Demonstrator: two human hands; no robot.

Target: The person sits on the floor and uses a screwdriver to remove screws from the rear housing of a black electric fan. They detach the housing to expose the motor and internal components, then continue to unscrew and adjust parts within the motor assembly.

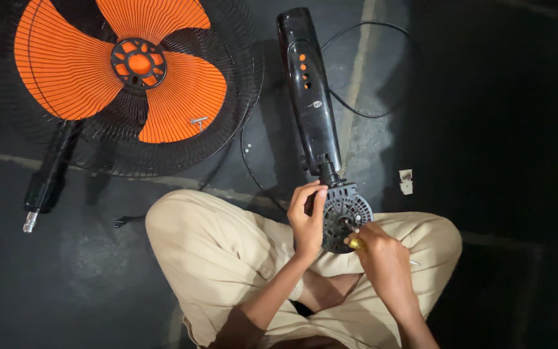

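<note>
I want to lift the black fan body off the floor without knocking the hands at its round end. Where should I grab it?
Grip the fan body around its long narrow middle, coming from the far end. The left hand and right hand crowd the round motor housing; the straight column is bare and slim enough to wrap, judging by its shape.

Head camera, looking straight down, close above lap, dark floor [98, 271]

There is one fan cage [227, 97] holding three orange blades [66, 64], and one black pole [50, 174] beside it. One black fan body [308, 90] shows four orange buttons [305, 71]. One round motor housing [347, 213], one screwdriver [355, 243], one black cord [356, 110], one white scrap [406, 181], and two hands [308, 216] are in view.
</note>
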